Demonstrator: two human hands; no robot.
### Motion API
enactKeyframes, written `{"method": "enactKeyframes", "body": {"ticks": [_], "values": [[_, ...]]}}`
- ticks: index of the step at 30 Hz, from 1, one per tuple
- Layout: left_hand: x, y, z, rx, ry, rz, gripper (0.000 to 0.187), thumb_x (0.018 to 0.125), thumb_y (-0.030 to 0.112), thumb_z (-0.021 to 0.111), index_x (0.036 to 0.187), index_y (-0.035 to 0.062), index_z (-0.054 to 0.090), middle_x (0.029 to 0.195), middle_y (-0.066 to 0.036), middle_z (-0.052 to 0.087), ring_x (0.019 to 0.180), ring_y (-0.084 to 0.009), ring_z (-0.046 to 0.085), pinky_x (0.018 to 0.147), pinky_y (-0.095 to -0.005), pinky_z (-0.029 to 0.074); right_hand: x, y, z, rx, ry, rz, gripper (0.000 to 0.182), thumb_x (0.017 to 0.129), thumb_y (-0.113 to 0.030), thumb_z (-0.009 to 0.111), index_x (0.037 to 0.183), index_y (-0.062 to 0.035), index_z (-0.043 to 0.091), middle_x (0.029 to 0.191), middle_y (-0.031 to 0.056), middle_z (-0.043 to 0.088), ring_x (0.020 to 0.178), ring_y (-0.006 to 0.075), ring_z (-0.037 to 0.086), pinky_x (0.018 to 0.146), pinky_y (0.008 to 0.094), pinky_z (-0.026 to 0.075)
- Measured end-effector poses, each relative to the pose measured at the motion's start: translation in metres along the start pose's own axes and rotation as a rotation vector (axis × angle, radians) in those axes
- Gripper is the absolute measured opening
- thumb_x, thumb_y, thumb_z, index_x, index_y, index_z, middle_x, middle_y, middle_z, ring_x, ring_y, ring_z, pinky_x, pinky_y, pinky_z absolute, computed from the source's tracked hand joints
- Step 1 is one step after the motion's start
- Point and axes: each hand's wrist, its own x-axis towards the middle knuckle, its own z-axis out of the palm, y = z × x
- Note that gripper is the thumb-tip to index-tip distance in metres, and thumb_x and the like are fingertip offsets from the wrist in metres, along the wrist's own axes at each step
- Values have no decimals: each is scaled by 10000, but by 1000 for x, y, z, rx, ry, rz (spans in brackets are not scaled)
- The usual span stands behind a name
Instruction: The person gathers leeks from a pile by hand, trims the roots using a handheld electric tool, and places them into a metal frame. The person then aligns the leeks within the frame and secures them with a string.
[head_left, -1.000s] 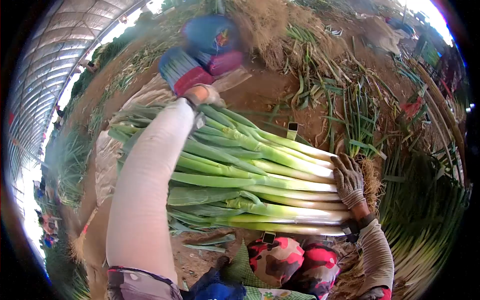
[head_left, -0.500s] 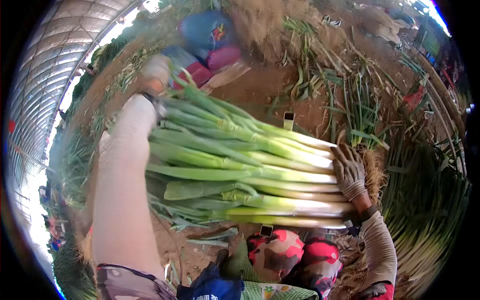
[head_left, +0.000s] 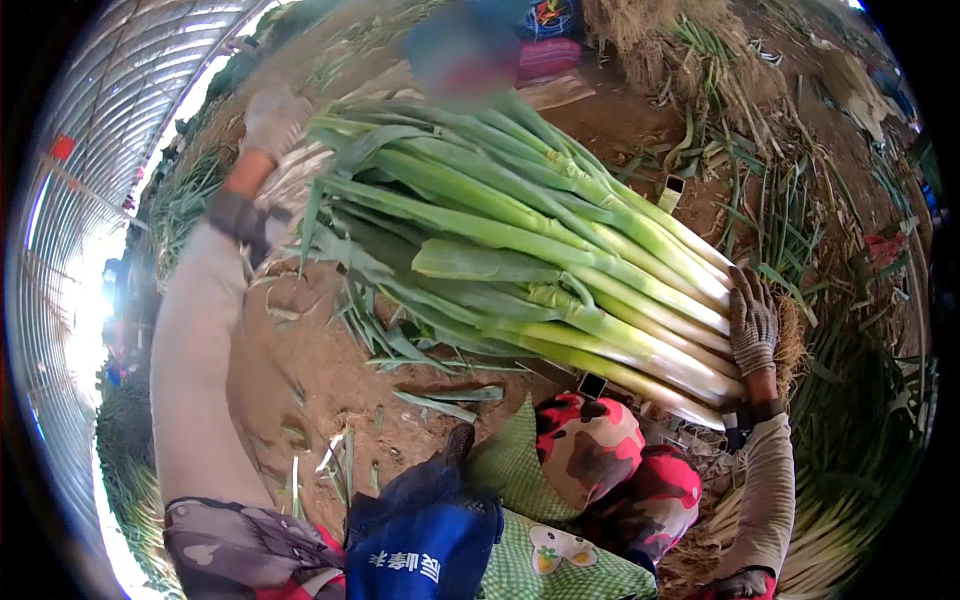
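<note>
A broad bundle of long green onions (head_left: 590, 260) lies across in front of me, leaves to the left and white stalks to the right. My right hand (head_left: 752, 325), in a dirty striped glove, lies against the white root ends with its fingers stretched out. Off the leaf tips at the upper left is my left hand (head_left: 275, 120), in a pale glove and smeared by motion, so its fingers cannot be made out. Two small metal post ends, an upper post (head_left: 672, 190) and a lower post (head_left: 592, 385), stick out beside the bundle.
Many more green onions (head_left: 850, 480) are heaped at the right. Cut leaves (head_left: 440, 400) litter the soil near my knees (head_left: 590, 440). Dry roots and trimmings (head_left: 690, 60) are piled at the back, near a blurred blue bundle (head_left: 465, 50). A curved greenhouse wall (head_left: 130, 120) rises at the left.
My left hand has moved outward to the left, away from the leaves. The view has turned, so the onions appear more slanted and farther right. My right hand stays at the root ends.
</note>
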Motion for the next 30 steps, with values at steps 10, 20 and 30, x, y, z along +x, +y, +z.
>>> {"method": "enactKeyframes", "body": {"ticks": [10,20,30], "values": [[-197,155,-71,-467,291,609,229,771,112,641,974,6,628,1097,-126,595,1095,-323,542,938,-398,450,10,10,13,-400,-133,-118,458,967,-317,336,1379,-129,406,1413,118,402,1303,298,367,1069,436,296],[-184,328,-1,-190,57,766,549,931,382,431,1374,59,402,1370,-127,441,1295,-319,360,1083,-457,239,-19,-20,-25,149,-75,308,491,960,-426,381,1355,-142,446,1390,88,437,1270,291,414,1068,439,325],[-176,320,26,12,52,824,536,963,371,334,1412,79,347,1456,-75,359,1331,-303,321,1084,-457,212,-343,150,55,221,11,1241,471,837,-333,610,1189,-26,544,1131,168,619,1021,348,598,845,398,482]]}}
